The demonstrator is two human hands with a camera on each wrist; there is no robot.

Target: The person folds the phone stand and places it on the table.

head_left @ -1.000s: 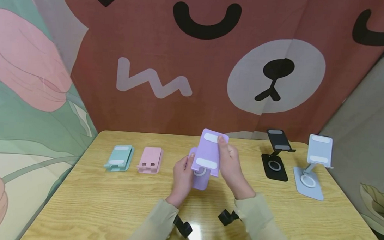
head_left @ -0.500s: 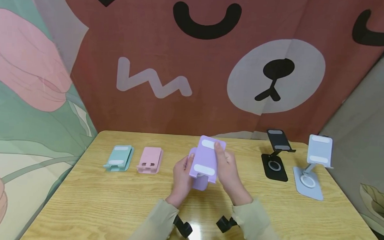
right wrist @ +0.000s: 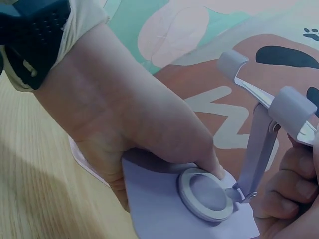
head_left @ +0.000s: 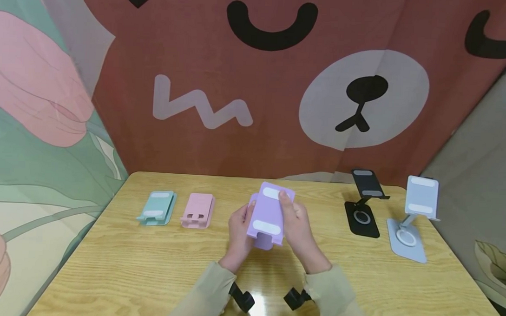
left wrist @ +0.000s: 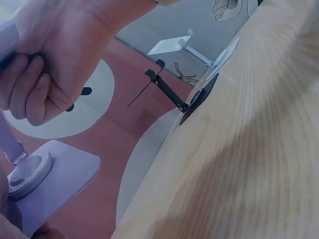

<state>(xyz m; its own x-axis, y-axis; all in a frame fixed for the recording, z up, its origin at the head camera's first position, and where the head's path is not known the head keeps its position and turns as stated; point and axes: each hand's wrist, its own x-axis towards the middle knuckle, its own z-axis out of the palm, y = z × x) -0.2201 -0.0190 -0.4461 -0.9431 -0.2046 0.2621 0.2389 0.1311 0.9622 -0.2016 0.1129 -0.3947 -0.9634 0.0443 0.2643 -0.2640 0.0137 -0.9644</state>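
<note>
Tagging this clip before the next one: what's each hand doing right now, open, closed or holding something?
Left hand: closed, holding the base of the purple phone stand.
Right hand: closed, holding that stand's top plate.

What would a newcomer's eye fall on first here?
Probably the big brown cartoon-animal backdrop behind the table. Next, the purple stand, held by the left hand and right hand above the table's middle. Then the folded teal stand and pink stand at left, unfolded black stand and light-blue stand at right.
</note>
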